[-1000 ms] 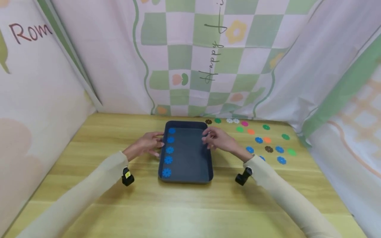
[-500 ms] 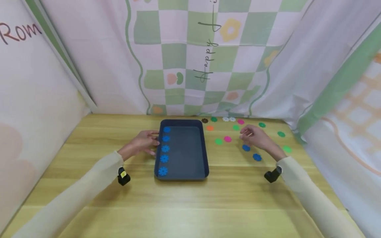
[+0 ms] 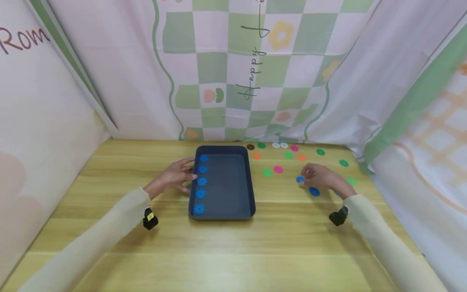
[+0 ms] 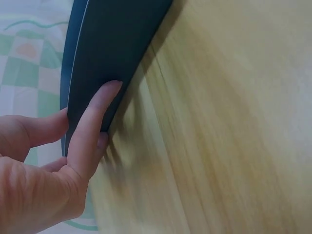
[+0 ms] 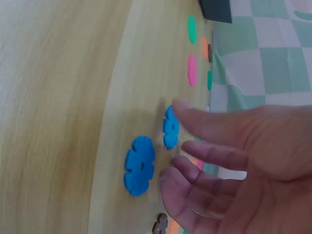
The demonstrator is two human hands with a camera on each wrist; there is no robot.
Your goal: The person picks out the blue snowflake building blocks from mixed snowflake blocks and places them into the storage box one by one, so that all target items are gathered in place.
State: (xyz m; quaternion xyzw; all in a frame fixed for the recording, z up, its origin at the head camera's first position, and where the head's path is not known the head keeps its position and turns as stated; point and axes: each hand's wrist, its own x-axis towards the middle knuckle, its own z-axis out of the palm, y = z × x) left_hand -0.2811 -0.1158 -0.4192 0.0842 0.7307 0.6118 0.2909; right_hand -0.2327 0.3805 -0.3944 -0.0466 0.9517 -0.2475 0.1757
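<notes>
In the head view, a dark blue-grey tray point(image 3: 228, 186) holds several blue flower-shaped pieces point(image 3: 202, 181) in a column along its left side. My left hand point(image 3: 173, 175) holds its left wall, one fingertip over the rim and others outside. The left wrist view shows a digit of that hand point(image 4: 80, 151) lying along the wall's outer face. On the right, my right hand point(image 3: 321, 177) is low over a blue flower piece point(image 5: 170, 127), thumb tip and index fingertip right at its edges. A second blue flower piece point(image 5: 139, 165) lies nearby, flat on the table.
Loose flower pieces spread over the right of the wooden table point(image 3: 222, 255): pink point(image 3: 278, 169), green point(image 3: 267, 172), orange point(image 3: 301, 158), white point(image 3: 283, 145) and brown point(image 3: 250, 147). A patterned curtain point(image 3: 248, 81) hangs behind the table.
My right hand has left the tray's right edge, moved right and come down at the blue pieces. My left hand stays on the tray. The head view has shifted slightly.
</notes>
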